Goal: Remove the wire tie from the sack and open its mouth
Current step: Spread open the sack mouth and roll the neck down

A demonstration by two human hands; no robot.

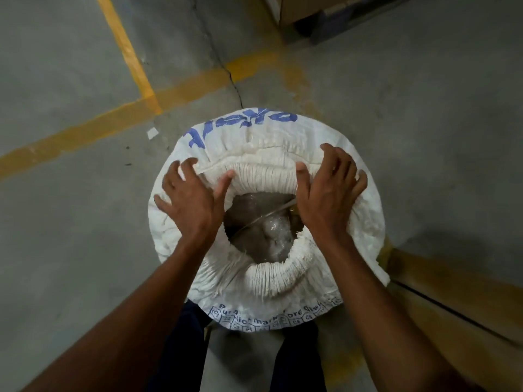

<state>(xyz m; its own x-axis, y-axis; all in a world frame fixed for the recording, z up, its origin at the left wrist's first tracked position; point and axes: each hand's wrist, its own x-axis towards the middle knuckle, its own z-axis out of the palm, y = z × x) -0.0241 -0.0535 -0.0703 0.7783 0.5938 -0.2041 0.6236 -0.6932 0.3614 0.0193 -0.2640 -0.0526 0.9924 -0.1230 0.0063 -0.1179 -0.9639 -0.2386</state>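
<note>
A white woven sack [365,222] with blue print stands upright on the floor in front of me. Its mouth is open, and the top is rolled down into a thick ring [271,274]. Inside I see a clear plastic liner [266,230] over greyish contents. A thin pale strand [263,219], wire or string, runs across the opening. My left hand [189,199] grips the rolled rim on the left, thumb inside the edge. On the right side my right hand [328,193] grips the rim the same way.
The sack stands on a grey concrete floor with yellow painted lines [124,52] and a crack [235,80]. A cardboard box [308,7] sits at the top. A brown wooden edge [458,301] runs along the lower right. My dark trouser legs [184,349] are below the sack.
</note>
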